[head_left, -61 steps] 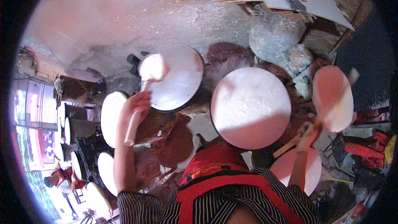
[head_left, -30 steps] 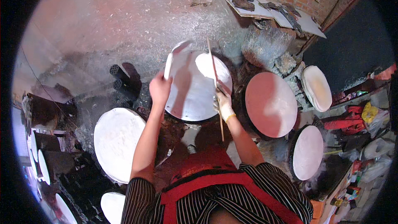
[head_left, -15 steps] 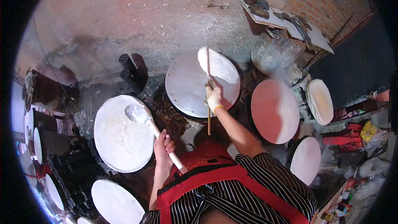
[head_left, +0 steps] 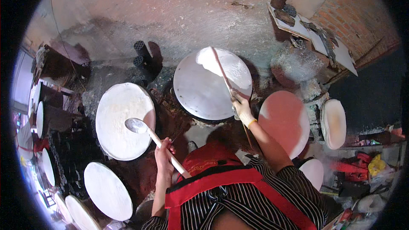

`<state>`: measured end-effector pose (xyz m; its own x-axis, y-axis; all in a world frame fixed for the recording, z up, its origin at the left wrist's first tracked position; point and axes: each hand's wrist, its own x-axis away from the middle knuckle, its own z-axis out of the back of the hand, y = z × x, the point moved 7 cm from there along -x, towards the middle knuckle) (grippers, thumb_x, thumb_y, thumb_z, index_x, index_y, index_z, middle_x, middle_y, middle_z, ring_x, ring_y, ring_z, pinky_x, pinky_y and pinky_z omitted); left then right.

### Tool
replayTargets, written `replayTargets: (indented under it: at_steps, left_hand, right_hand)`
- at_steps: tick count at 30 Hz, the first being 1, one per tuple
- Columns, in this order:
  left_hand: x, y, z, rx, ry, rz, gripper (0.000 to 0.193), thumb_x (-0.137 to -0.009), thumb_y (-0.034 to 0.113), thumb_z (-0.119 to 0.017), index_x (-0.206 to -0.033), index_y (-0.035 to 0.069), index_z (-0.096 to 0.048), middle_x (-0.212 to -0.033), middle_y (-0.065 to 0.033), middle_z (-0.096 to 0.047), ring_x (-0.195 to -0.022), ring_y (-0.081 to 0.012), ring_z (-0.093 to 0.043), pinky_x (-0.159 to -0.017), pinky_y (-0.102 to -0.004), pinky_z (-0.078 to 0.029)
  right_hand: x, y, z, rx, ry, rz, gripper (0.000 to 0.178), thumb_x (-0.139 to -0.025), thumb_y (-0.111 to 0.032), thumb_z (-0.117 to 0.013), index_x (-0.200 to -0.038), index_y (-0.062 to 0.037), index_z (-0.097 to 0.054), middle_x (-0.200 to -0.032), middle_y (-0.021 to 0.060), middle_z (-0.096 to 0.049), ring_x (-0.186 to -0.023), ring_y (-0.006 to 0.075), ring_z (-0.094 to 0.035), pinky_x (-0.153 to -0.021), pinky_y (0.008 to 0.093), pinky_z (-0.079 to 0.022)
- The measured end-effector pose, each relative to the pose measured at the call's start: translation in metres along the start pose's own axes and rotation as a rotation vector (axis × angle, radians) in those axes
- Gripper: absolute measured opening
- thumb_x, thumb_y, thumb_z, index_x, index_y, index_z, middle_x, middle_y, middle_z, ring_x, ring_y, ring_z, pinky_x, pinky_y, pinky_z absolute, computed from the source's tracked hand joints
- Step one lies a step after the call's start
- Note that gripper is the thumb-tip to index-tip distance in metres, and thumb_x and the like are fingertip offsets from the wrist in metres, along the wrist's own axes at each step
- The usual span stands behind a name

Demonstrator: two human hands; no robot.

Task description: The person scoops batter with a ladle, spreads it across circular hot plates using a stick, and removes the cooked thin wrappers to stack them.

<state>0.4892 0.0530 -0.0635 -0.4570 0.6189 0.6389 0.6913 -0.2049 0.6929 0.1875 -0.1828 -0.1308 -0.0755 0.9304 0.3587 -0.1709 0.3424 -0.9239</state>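
Note:
A round metal griddle (head_left: pixel 200 93) lies ahead of me, with wet white batter (head_left: pixel 236 70) over its far right part. My right hand (head_left: pixel 242 110), in a pale glove, is closed around a long thin wooden stick (head_left: pixel 225 76). The stick slants across the griddle, its far end over the batter. My left hand (head_left: pixel 164 155) is bare and wrapped round the pale handle of a metal ladle (head_left: pixel 136 125). The ladle's bowl hangs over a round griddle covered in white (head_left: pixel 123 102) to the left.
Another white-topped disc (head_left: pixel 108 191) stands at lower left. On the right are a reddish-lit round griddle (head_left: pixel 279 119) and a stack of pale flat rounds (head_left: pixel 333 123). Pierced black coal cylinders (head_left: pixel 142 50) stand by the wall. A board with dark objects (head_left: pixel 304 30) is at upper right.
The white batter has spread toward the griddle's far right edge. The stick has gone from nearly upright to slanted, its upper end leaning left. My view has shifted; both hands keep their holds.

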Motion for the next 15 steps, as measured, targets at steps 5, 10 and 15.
replayTargets:
  at_steps: [5,10,15]
  left_hand:
    - [0.01,-0.031,0.014,0.058,0.058,0.024,0.013,-0.085,0.014,-0.061,-0.087,0.005,-0.053,-0.074,-0.0026,-0.053,-0.056,-0.0105,-0.048,-0.047,-0.0233,-0.041]
    - [0.032,-0.037,0.008,0.031,0.109,0.039,0.011,-0.085,0.015,-0.061,-0.087,0.006,-0.053,-0.072,-0.0018,-0.053,-0.057,-0.0102,-0.049,-0.048,-0.023,-0.041]
    - [0.041,-0.046,0.006,-0.02,0.136,-0.017,0.012,-0.085,0.017,-0.062,-0.085,0.007,-0.054,-0.072,-0.001,-0.054,-0.059,-0.0109,-0.051,-0.053,-0.0245,-0.042]
  right_hand:
    - [0.032,-0.032,-0.017,0.156,-0.35,-0.062,0.041,-0.09,-0.007,-0.046,-0.124,-0.0286,-0.054,-0.051,-0.0073,-0.037,-0.035,0.0047,-0.031,-0.032,0.0229,-0.023]
    - [-0.022,0.001,0.066,0.067,-0.18,0.008,0.037,-0.085,-0.002,-0.049,-0.122,-0.0058,-0.055,-0.053,0.0004,-0.053,-0.034,0.008,-0.038,-0.03,0.0242,-0.033]
    - [-0.081,-0.022,0.041,0.163,-0.257,0.267,0.038,-0.084,0.001,-0.051,-0.121,-0.0054,-0.056,-0.077,-0.0037,-0.06,-0.052,0.0036,-0.044,-0.047,0.0204,-0.039]
